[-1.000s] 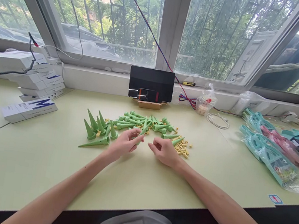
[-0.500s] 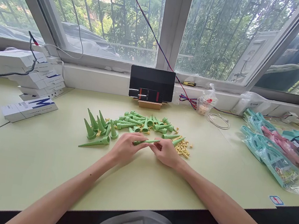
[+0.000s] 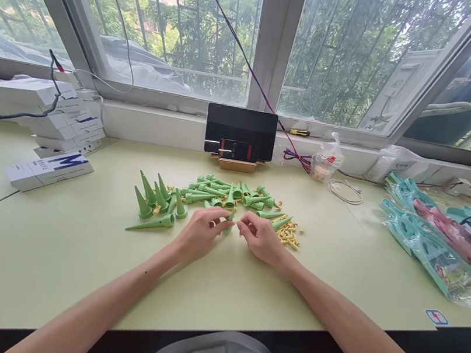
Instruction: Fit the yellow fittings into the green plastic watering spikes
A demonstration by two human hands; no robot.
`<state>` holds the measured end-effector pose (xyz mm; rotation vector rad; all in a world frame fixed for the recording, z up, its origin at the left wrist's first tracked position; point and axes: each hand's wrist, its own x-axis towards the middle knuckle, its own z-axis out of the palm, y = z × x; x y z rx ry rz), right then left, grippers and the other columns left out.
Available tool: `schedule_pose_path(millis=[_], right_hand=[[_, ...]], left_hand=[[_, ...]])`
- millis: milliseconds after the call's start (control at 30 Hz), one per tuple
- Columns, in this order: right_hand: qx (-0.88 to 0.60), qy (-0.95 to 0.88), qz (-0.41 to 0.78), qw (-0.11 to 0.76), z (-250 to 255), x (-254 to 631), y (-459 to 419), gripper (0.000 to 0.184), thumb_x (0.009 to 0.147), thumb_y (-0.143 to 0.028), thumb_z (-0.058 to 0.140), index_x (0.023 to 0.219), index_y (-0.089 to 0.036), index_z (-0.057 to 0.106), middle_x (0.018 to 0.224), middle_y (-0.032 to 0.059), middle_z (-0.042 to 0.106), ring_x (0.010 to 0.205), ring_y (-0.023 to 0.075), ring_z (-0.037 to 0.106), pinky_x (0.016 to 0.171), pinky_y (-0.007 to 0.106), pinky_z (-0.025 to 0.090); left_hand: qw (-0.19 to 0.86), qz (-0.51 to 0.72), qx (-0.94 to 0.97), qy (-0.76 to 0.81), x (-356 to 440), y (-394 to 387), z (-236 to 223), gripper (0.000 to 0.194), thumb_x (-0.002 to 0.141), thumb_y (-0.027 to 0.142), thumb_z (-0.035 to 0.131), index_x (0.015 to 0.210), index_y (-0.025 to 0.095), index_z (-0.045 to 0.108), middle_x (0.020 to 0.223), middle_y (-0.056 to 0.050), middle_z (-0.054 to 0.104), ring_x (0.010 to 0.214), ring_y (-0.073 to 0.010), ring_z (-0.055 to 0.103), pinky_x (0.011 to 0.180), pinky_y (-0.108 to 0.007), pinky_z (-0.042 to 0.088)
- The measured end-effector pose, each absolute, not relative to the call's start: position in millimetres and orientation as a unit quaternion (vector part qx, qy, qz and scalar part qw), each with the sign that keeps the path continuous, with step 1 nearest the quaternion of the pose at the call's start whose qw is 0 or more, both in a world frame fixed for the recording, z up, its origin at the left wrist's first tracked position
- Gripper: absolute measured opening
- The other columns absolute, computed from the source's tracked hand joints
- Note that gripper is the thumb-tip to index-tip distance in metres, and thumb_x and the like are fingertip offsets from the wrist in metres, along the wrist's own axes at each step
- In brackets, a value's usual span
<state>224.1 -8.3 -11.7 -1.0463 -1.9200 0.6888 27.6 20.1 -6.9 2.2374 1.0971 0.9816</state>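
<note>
Cone [image 3: 232,215] just below frame centre, tip up, between left hand [image 3: 199,233], which pinches it, and right hand [image 3: 261,240], fingers curled, any hold unclear. Pegs [image 3: 290,236] lie right of that hand; more cones [image 3: 198,198] spread beyond, nearer frame centre.

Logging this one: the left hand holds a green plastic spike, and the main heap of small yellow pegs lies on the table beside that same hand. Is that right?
Not quite: in the head view, the main heap of small yellow pegs lies beside the right hand. The left hand does hold a green plastic spike.
</note>
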Motion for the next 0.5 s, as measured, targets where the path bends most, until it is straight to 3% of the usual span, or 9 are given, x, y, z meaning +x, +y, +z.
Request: schedule_pose_path(millis=[267, 500], right_hand=[[-0.429, -0.763, 0.255, 0.41, -17.0, 224.2, -5.5, 0.017, 0.093, -0.03, 0.05, 0.081, -0.019, 0.054, 0.074, 0.0, 0.06, 0.056, 0.0113, 0.046, 0.057, 0.024, 0.036], [-0.435, -0.772, 0.243, 0.395, -20.8, 223.4, -4.9, 0.012, 0.091, -0.024, 0.052, 0.081, -0.019, 0.055, 0.071, -0.0009, 0.059, 0.055, 0.0108, 0.043, 0.058, 0.024, 0.035]], left_hand=[[0.245, 0.345, 0.803, 0.42, 26.9, 26.6, -13.9, 0.018, 0.086, 0.034, 0.059, 0.076, 0.019, 0.06, 0.08, -0.001, 0.061, 0.068, -0.0147, 0.06, 0.063, -0.026, 0.05], [0.223, 0.335, 0.809, 0.428, 25.9, 27.1, -14.7, 0.016, 0.085, 0.03, 0.061, 0.075, 0.019, 0.056, 0.078, -0.001, 0.058, 0.066, -0.0139, 0.057, 0.063, -0.026, 0.048]])
